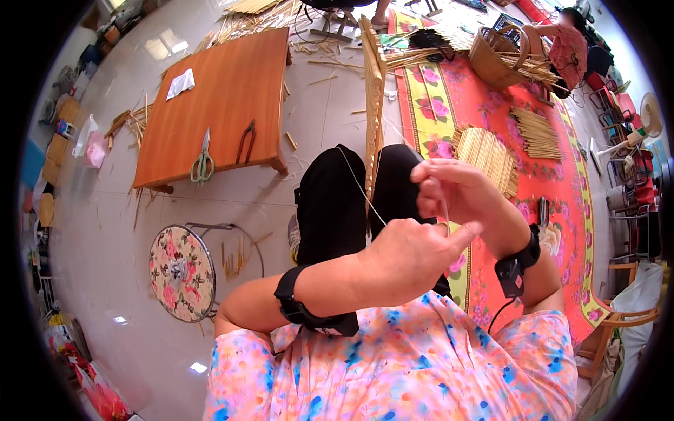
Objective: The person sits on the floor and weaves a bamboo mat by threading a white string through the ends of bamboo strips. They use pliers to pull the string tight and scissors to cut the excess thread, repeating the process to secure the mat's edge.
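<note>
A narrow panel of bamboo or reed strips [374, 91] stands upright between my knees, seen edge-on. White thread [360, 185] crosses my left knee and runs down to my left hand [411, 256], which is closed on it in front of my lap. Just above and to the right, my right hand [455, 184] has its fingers bent inward, slightly smeared by motion. A thin pale strand of the thread stretches between the two hands. My right fingertips are partly hidden, but they seem to pinch that strand. Both hands are apart from the panel.
An orange-brown wooden table [217, 105] at left bears green-handled scissors [203, 167], pliers [246, 142] and a white cloth [181, 83]. A floral round stool [181, 274] stands nearer. On the red floral mat [484, 231] lie strip bundles [486, 156]; a basket [495, 59] stands near another person [567, 52].
</note>
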Available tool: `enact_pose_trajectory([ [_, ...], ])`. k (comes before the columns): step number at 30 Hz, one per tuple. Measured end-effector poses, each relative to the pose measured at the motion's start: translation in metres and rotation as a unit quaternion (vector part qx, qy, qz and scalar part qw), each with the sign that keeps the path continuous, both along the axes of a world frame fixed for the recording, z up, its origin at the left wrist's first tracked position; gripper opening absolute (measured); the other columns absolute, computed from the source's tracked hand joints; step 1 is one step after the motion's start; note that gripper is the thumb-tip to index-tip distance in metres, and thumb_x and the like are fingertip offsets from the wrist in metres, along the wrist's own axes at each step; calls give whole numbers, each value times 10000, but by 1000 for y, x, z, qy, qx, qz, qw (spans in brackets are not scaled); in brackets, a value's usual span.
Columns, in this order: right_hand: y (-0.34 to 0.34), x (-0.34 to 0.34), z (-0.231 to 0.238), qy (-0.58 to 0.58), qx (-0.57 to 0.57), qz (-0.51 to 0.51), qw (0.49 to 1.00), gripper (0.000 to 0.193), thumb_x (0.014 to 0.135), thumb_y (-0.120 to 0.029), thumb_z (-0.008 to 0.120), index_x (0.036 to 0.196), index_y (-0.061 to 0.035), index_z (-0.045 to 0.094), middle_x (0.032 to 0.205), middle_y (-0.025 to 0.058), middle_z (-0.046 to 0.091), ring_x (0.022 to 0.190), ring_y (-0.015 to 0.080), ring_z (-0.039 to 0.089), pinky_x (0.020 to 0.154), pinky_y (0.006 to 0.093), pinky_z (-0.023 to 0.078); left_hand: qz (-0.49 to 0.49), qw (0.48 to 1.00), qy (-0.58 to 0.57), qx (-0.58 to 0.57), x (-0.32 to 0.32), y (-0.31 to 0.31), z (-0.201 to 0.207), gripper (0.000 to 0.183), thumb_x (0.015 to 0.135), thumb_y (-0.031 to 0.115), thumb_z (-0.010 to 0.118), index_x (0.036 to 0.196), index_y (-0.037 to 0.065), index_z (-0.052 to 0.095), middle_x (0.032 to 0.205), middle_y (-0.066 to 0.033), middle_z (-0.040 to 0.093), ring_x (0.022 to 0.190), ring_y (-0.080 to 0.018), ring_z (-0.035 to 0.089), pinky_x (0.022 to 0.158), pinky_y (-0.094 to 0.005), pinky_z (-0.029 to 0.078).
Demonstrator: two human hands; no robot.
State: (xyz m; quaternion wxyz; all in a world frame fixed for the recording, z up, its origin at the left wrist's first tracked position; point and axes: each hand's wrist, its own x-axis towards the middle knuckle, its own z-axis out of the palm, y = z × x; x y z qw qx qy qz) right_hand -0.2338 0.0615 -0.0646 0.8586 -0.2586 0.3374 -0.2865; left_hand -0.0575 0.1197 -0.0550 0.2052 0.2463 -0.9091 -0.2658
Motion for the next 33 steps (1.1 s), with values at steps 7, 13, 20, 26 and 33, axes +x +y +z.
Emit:
enact_pose_trajectory([
  [7, 12, -38, 1, -80, -35, -40, 995, 209, 1003, -238, 440, 926, -73, 542, 572, -88, 302, 507, 58, 312, 517, 240, 307, 66, 996, -19, 59, 67, -39, -20, 685, 740, 235, 768, 1368, 188, 498, 684, -50, 637, 578, -233, 635, 543, -343, 507],
  [13, 4, -30, -3, -115, -60, -59, 990, 252, 1023, -263, 400, 927, -77, 540, 564, -88, 273, 497, 60, 297, 515, 238, 291, 204, 955, -23, -216, 138, -107, -71, 66, 839, 132, 651, 842, 67, 664, 778, -101, 668, 757, -289, 637, 809, -403, 485],
  [20, 6, -15, 15, -77, -59, -25, 995, 252, 1021, -254, 398, 893, -80, 529, 565, -99, 260, 483, 48, 277, 491, 232, 273, 282, 944, 1, -169, 112, -92, -25, 156, 907, 190, 602, 815, 64, 602, 711, -146, 607, 708, -342, 609, 618, -419, 479],
  [26, -4, -31, 14, -77, -74, -38, 994, 256, 1006, -288, 430, 830, -111, 487, 545, -111, 227, 441, 40, 218, 435, 227, 216, 374, 869, -25, -324, 120, -136, -72, 243, 937, 268, 564, 818, 60, 602, 797, -171, 625, 703, -358, 610, 611, -457, 484],
  [33, -12, -40, 28, -33, -85, -62, 994, 296, 999, -336, 420, 774, -144, 430, 527, -107, 199, 420, 42, 181, 408, 233, 174, 474, 874, -82, -66, 130, -153, -132, 524, 987, 479, 396, 773, 50, 607, 779, -184, 646, 751, -400, 621, 622, -484, 486],
])
